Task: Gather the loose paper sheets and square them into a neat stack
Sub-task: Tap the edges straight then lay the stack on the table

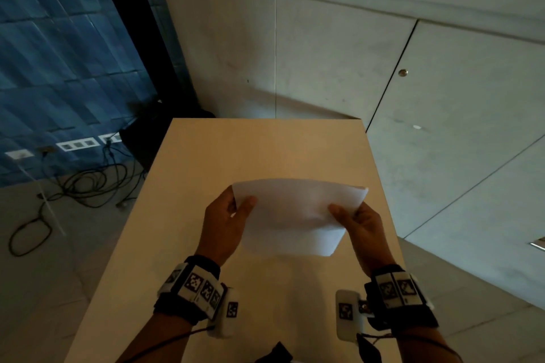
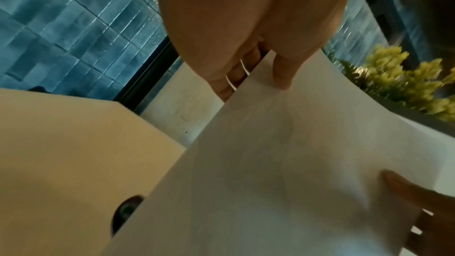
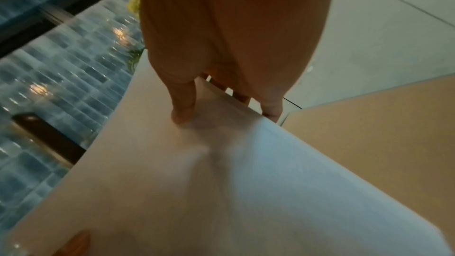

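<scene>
Left grip [image 1: 225, 222]: my thumb and fingers pinch the paper sheets' [image 1: 295, 215] left edge.
Right grip [image 1: 358, 225]: pinches their right edge.
Sheets: lifted above the surface [image 1: 236, 150].

A tan table [image 1: 265, 150] stands before grey wall panels [image 1: 442, 74], blue tiles [image 1: 59, 53] left.

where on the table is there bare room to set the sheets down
Both hands, left hand and right hand, hold the paper sheets above the table. The far half, up to the far edge, is bare. Nearer, the strip under the wrists is crowded by the hands and the wrist cameras.
</scene>
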`<state>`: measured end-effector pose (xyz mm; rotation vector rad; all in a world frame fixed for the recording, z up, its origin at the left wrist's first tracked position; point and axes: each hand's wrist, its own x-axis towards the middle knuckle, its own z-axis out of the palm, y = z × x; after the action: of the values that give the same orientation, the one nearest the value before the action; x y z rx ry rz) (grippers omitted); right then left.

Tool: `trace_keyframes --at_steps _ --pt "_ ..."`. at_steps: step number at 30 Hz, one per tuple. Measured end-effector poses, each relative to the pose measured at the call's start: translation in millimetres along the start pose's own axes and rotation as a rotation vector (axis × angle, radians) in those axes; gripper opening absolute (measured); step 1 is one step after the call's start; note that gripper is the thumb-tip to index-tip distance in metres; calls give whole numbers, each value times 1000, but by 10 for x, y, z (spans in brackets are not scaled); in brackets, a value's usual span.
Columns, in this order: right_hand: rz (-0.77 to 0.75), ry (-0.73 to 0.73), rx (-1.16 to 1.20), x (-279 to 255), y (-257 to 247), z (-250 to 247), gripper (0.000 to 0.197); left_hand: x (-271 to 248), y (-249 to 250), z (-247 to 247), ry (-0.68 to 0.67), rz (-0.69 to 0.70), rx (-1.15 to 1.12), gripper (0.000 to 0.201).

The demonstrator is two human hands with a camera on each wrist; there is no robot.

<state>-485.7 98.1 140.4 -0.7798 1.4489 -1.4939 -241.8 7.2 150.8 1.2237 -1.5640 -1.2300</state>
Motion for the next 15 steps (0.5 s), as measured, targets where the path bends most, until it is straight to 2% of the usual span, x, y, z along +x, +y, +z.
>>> trace_keyframes --at_steps 3,10,12,15 --pt "13 17 -103 -31 216 26 22 -22 -254 61 6 -54 77 26" --pt "80 18 -247 -25 484 18 23 -83 -514 62 -91 -159 118 50" --pt "90 22 -280 -9 500 15 21 -87 -550 66 -121 -187 134 49" --pt "97 27 -321 24 464 31 22 -89 -550 58 -93 -189 168 42"
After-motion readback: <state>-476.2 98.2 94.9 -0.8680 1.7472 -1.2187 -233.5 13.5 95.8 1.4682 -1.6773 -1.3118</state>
